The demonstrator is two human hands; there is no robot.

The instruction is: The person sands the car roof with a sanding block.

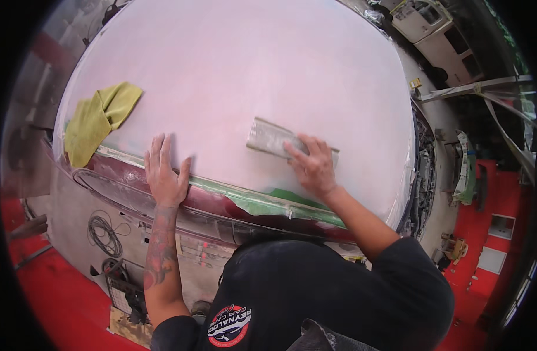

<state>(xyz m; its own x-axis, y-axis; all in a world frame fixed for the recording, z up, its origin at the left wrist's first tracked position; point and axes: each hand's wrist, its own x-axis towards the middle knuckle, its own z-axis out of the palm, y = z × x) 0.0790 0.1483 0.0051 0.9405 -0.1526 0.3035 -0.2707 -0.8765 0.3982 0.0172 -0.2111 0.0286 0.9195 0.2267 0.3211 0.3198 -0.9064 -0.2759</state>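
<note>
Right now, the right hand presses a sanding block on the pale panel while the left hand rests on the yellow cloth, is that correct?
Not quite: in the head view the left hand lies flat on the pale panel, apart from the yellow cloth. The right hand does press the sanding block.

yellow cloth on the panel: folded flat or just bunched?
Bunched. The yellow cloth lies crumpled with loose overlapping folds on the pale panel, left of the left hand.
</note>
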